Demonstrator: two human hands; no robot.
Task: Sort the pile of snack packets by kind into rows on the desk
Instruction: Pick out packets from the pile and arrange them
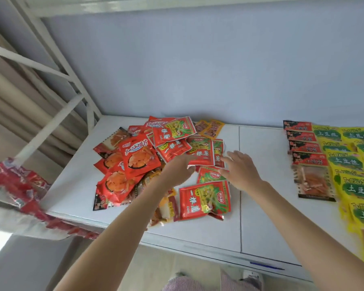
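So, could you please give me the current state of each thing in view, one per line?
pile of snack packets: unsorted, heaped mid-desk.
red-and-green packet: on the pile, left hand's fingers at its lower edge.
left hand: reaching into the pile; grip unclear.
right hand: open, fingers spread over the packets.
yellow packets: laid in overlapping rows at the right.
dark-topped packets: overlapping in a column beside the yellow ones.
desk: white, bearing everything.
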